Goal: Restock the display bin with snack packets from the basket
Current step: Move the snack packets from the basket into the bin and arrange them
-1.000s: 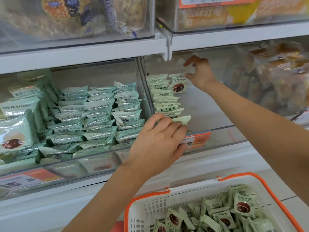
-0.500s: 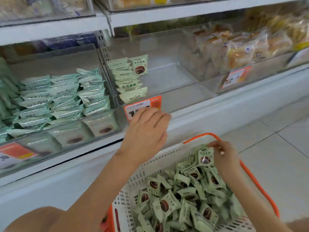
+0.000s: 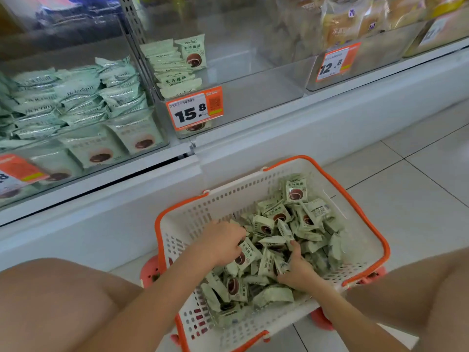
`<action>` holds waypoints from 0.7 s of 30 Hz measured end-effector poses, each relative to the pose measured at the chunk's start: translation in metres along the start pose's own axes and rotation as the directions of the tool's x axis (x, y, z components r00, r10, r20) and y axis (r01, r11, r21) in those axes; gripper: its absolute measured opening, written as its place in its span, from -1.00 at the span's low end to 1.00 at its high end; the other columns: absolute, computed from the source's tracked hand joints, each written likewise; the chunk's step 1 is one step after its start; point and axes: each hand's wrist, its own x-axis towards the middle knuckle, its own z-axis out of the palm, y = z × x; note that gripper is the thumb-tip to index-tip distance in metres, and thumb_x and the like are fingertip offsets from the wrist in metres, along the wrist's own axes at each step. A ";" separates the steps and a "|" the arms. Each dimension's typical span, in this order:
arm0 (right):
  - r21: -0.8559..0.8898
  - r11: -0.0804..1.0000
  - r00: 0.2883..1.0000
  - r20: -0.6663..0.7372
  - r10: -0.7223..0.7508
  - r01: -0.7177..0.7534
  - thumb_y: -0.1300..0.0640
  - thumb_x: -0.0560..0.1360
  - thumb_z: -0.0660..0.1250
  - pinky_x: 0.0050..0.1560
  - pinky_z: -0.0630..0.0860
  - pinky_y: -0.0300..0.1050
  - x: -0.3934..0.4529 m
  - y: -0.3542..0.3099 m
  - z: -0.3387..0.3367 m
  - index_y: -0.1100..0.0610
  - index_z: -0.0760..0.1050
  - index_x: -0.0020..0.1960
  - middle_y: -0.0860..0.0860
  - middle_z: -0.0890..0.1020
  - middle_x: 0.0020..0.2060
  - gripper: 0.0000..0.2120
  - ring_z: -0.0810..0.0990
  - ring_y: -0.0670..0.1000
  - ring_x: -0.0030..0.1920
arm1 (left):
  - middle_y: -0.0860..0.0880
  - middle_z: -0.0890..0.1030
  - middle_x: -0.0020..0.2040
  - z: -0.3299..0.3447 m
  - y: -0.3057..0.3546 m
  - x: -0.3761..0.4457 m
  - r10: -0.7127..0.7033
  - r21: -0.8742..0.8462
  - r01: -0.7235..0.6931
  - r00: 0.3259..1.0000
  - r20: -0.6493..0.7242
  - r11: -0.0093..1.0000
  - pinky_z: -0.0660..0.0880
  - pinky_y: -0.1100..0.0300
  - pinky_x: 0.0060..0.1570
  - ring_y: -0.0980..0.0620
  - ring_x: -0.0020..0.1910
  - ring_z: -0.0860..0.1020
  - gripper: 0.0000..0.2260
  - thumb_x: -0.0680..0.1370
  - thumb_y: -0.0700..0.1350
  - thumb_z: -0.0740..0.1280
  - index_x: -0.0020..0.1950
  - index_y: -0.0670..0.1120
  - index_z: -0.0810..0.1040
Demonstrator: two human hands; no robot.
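1. Both hands are sunk in the white perforated plastic basket with orange rim (image 3: 365, 217), set on the pale tiled floor (image 3: 418, 179) just before the shelf base.
2. Left hand (image 3: 219, 243): fingers curled down into the heap of pale green foil snack packets (image 3: 274, 240); a packet printed with a brown round sweet (image 3: 246, 255) is touched at the fingertips, but whether it is actually pinched cannot be told.
3. Right hand (image 3: 297, 268): fingers dug in among the packets, seemingly gathering several; a closed grip is not clearly shown.
4. Judged step: a batch is being collected. It is best gathered flat-stacked, faces one way, few enough that none slip on the lift.
5. Crinkly wrappers are likely to slide; the bundle should be squeezed by its edges, not its soft middle.
6. Farther up, the clear plastic display bin with the orange "15.8" price tag (image 3: 253, 97) holds only one short row (image 3: 175, 69) at its left wall; most of it is bare.
7. New packets are best stood upright beside that row, continuing rightward.
8. The neighbouring bin of matching green packets (image 3: 76, 97) looks full.
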 end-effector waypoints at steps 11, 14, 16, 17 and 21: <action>0.891 0.449 0.824 0.206 -0.528 0.065 -0.01 0.53 0.12 -0.24 0.59 -0.07 -0.095 -0.115 -0.135 0.19 0.40 0.23 0.21 0.53 0.04 -0.62 0.57 0.14 -0.11 | 0.06 0.09 0.46 -0.086 0.017 -0.009 0.142 -0.326 -0.246 0.940 -0.311 0.913 0.44 0.06 0.22 0.01 0.34 0.34 0.01 0.33 -0.08 0.55 0.52 0.25 -0.09; 0.869 0.464 0.825 0.129 -0.550 0.174 -0.01 0.58 0.11 -0.22 0.62 -0.05 -0.111 -0.128 -0.151 0.19 0.43 0.21 0.21 0.49 0.06 -0.65 0.54 0.14 -0.11 | 0.09 0.22 0.34 -0.118 0.012 -0.013 0.155 -0.410 -0.339 0.895 -0.419 0.847 0.35 0.18 0.28 0.14 0.29 0.32 -0.09 0.24 -0.06 0.61 0.47 0.07 0.19; 0.858 0.463 0.831 0.080 -0.551 0.224 -0.03 0.57 0.13 -0.18 0.64 -0.03 -0.118 -0.133 -0.160 0.20 0.44 0.17 0.22 0.51 0.05 -0.66 0.57 0.15 -0.10 | 0.12 0.25 0.28 -0.131 0.010 -0.016 0.189 -0.391 -0.386 0.871 -0.454 0.835 0.33 0.27 0.25 0.21 0.23 0.33 -0.15 0.24 -0.03 0.61 0.43 0.04 0.26; 0.847 0.473 0.833 0.069 -0.549 0.242 -0.05 0.55 0.15 -0.16 0.64 -0.01 -0.121 -0.134 -0.162 0.20 0.45 0.17 0.22 0.54 0.04 -0.64 0.59 0.16 -0.11 | 0.12 0.25 0.29 -0.134 0.008 -0.017 0.199 -0.359 -0.396 0.856 -0.477 0.845 0.34 0.27 0.24 0.22 0.22 0.33 -0.18 0.25 -0.01 0.60 0.42 0.03 0.28; 0.705 0.566 0.840 -0.078 -0.537 0.428 -0.14 0.46 0.28 -0.11 0.62 0.05 -0.127 -0.142 -0.166 0.07 0.49 0.18 0.16 0.65 -0.02 -0.61 0.66 0.16 -0.09 | 0.01 0.25 0.40 -0.133 0.002 -0.018 0.160 -0.173 -0.336 0.762 -0.628 0.926 0.38 0.07 0.25 0.03 0.32 0.37 -0.27 0.27 0.12 0.56 0.35 -0.05 0.38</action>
